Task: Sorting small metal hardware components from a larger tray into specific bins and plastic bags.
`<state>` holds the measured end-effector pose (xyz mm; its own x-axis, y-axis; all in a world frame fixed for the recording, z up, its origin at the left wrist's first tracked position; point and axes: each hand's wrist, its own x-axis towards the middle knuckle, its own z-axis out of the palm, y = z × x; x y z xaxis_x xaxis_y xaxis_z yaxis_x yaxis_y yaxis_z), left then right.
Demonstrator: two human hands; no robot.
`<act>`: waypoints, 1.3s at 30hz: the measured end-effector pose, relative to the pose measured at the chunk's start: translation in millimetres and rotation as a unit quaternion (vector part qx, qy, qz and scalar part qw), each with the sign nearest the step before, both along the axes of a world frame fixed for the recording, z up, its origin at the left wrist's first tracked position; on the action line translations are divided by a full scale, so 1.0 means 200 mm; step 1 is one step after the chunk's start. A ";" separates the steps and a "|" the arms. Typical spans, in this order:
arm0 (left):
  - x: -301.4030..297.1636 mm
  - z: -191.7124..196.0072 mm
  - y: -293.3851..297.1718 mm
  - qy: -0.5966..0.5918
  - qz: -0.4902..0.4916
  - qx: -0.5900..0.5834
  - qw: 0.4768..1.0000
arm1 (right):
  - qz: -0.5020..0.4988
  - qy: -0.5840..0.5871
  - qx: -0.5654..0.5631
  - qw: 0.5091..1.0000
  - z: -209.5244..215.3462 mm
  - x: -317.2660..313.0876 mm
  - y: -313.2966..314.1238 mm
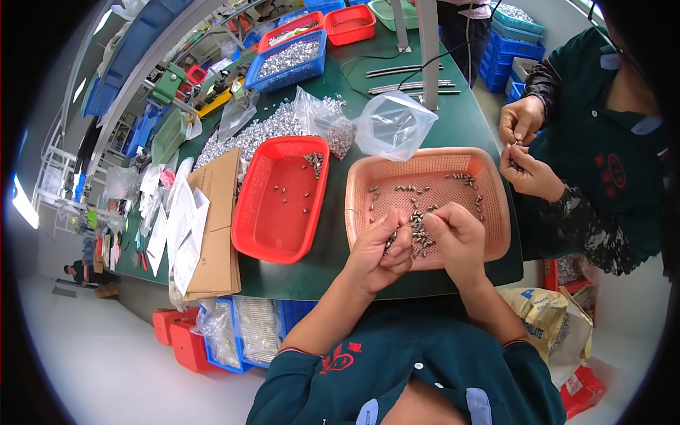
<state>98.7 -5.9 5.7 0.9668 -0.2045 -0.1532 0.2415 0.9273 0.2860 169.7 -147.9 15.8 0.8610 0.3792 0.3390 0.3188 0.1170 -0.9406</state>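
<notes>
1. Small metal parts are lying in a loose heap in the near middle of a pink perforated tray, with more of them scattered toward its far side; their exact shape is too small to make out
2. The left hand is curling over the tray's near rim, fingers bent inward and pressed together around something tiny; what it is pinching is hidden by the fingers
3. The right hand is resting just beside it over the heap, fingers folded down onto the parts; whether it is gripping any cannot be told
4. A red tray is sitting just left of the pink one, holding only a few scattered parts
5. A clear plastic bag is lying beyond the pink tray on the green table
6. At the right, a co-worker's hands are working close together on something too small to identify
7. Flattened cardboard is lying left of the red tray, partly covered by papers
</notes>
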 end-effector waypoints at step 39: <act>0.03 0.06 -0.02 0.241 0.106 0.117 0.958 | -0.106 -0.217 -0.187 0.952 0.01 0.09 -0.05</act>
<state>104.4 -9.5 17.6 0.7882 0.0823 -0.6099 0.2120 0.8941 0.3946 187.7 -158.3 16.8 0.7408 0.3770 0.5560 0.6666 -0.3101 -0.6778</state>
